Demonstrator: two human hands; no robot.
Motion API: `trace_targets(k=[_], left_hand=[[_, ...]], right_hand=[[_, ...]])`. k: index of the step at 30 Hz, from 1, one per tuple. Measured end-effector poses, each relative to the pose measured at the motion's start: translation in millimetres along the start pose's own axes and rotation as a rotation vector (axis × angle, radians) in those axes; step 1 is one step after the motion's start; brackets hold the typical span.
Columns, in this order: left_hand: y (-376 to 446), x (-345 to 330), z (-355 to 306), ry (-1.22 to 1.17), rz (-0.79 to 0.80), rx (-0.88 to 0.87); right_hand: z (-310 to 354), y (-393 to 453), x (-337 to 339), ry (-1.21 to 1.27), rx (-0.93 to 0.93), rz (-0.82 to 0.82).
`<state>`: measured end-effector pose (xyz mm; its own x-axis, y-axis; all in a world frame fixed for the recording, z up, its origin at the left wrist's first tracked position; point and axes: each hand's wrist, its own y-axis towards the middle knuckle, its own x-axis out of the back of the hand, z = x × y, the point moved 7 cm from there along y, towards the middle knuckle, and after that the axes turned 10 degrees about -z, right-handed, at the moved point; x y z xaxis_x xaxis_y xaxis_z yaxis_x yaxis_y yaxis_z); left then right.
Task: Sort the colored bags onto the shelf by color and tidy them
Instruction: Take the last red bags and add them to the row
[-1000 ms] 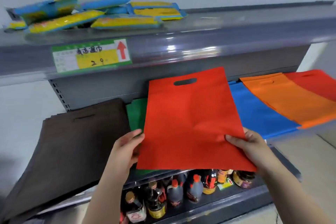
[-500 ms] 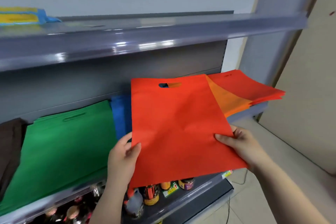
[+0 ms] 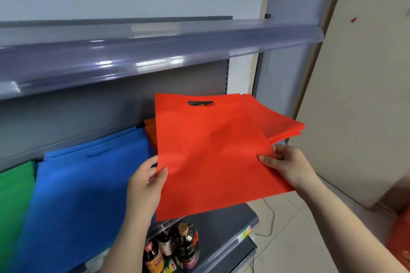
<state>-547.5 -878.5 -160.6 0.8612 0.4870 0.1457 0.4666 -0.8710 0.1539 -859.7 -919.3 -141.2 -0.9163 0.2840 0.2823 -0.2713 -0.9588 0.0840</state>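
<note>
Green bags [image 3: 13, 195] and blue bags [image 3: 88, 184] lie on the shelf [image 3: 155, 60]. The left hand [image 3: 145, 186] pinches the red bag [image 3: 213, 157] at its left edge, the right hand [image 3: 288, 166] at its right edge, above the red stack [image 3: 284, 126]; open floor [image 3: 299, 239] is at the right.

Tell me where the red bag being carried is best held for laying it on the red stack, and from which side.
Keep hold of the red bag at its lower side edges, as the left hand and right hand do now, coming from the near end. It is flat and limp, with its handle cutout pointing toward the red stack, so a two-sided hold probably keeps it spread while the far end goes in first.
</note>
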Motion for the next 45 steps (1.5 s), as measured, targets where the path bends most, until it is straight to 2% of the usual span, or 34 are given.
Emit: trace_targets(k=[8,14,18,22,27,31,36,41,45], left_hand=[[51.9,-94.1,-14.1,0.143,0.081,-0.032],[76.0,-156.2,-17.0,0.248,0.103,-0.031],[83.7,-196.9,-22.0,0.327,0.046,-0.048],[82.4,-233.6,-22.5,0.368,-0.036,0.009],[81.7,-276.1,-27.3,0.56,-0.111,0.031],[82.9,-291.8,-16.6,0.716,-0.132,0.099],[79.0,-299.2,-15.2,0.862,-0.175,0.09],[63.5,-295.1,-27.1,0.857,-0.265,0.039],[44.0,-269.1,-47.1,0.996,-0.33,-0.033]], right_hand=[[-24.6,101.5,38.7,-0.124,0.045,-0.091],[-36.0,168.6,58.2,-0.342,0.158,-0.108],[-39.8,217.9,65.8,-0.445,0.239,-0.052],[-41.8,260.0,74.8,-0.483,0.283,0.039],[-51.6,300.4,85.9,-0.542,0.329,0.114],[-65.7,317.4,86.9,-0.78,0.347,0.181],[-80.0,326.0,83.7,-0.862,0.385,0.207],[-62.3,319.6,65.4,-0.787,0.591,0.238],[-24.9,290.5,21.9,-0.692,0.853,0.345]])
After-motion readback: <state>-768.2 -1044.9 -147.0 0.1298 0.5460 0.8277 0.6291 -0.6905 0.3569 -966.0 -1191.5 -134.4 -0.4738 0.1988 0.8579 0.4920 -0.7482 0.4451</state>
